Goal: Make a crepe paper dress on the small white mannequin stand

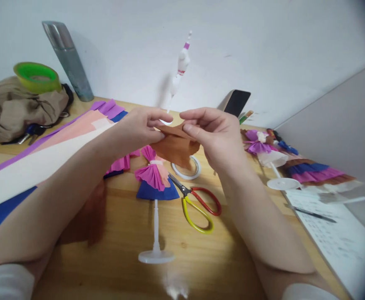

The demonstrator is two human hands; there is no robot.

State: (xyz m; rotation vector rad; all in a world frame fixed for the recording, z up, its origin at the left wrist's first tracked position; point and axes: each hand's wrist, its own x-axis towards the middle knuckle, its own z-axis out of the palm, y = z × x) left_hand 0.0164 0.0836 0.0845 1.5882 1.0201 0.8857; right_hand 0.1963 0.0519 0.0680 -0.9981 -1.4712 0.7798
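Between my two hands hangs a piece of brown crepe paper [176, 148], gathered along its top edge. My left hand [146, 125] pinches its left end, and my right hand [212, 131] pinches the right end between thumb and fingers. Just below stands a small paper dress [154, 179] in pink, peach and blue, on a white plastic stand [156, 250]. Scissors [197, 204] with one red and one yellow handle lie partly open to its right. Behind the brown paper is a roll of white tape [195, 168], partly hidden.
Long crepe paper strips [60, 166] lie at left, beside a brown cloth [19, 104], a green tape roll [38, 77] and a flask [72, 62]. A white figure [182, 62] and a phone [237, 102] stand behind. Right are another paper dress [260, 146], a pen [315, 214] and a written sheet [335, 241].
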